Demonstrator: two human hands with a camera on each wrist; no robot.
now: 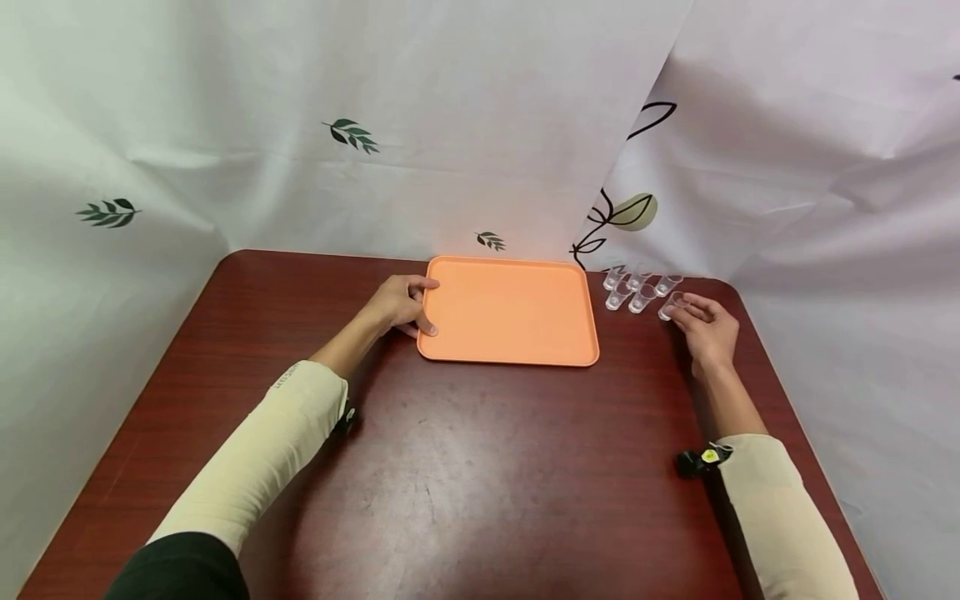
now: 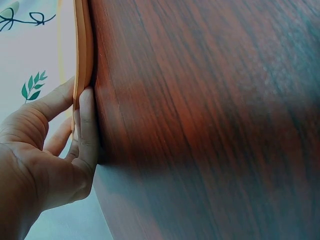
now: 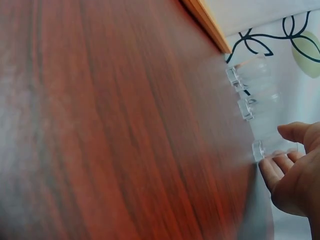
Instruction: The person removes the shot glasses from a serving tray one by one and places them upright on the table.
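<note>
An orange rectangular tray (image 1: 510,312) lies at the far side of the table. My left hand (image 1: 402,304) grips its left edge, thumb over the rim and fingers underneath; the left wrist view shows the hand (image 2: 60,145) pinching the tray's edge (image 2: 83,45). At the far right, my right hand (image 1: 707,329) has its thumb and fingers round a small clear plastic cup (image 1: 666,312). That cup stands upright, nearest me in a group of several clear cups (image 1: 642,297). In the right wrist view the cup's base (image 3: 258,151) shows beside the fingers of the hand (image 3: 297,172).
The dark red wooden table (image 1: 480,467) has rounded far corners. A white cloth (image 1: 420,167) with leaf prints hangs behind it and at both sides. The other cups stand between the tray's right edge and my right hand.
</note>
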